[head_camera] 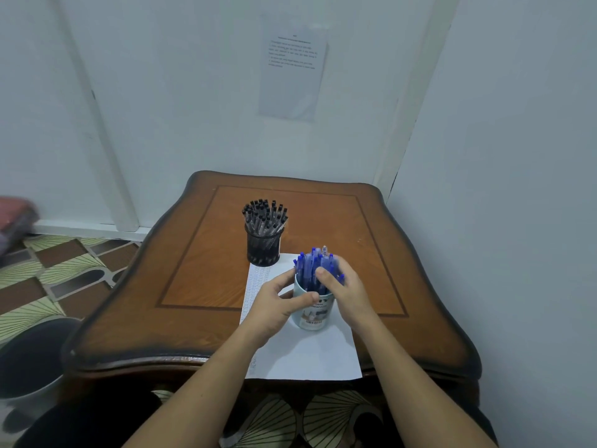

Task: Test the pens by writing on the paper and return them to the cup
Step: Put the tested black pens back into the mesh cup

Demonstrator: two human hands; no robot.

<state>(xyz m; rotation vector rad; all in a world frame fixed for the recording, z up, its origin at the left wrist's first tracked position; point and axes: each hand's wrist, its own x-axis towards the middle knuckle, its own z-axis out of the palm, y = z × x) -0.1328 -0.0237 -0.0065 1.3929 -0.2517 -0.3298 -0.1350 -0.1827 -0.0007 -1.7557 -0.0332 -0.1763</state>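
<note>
Your left hand (274, 303) wraps the cup (314, 313), probably steadying it on the paper (310, 357) at the table's (129, 312) near edge, while your right hand (347, 287) pinches the blue pens (310, 265).

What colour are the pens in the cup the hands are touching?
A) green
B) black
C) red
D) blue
D: the pens gripped by the right hand, in the pale cup held by the left hand, are blue; the black pens stand in the mesh cup behind.
</note>
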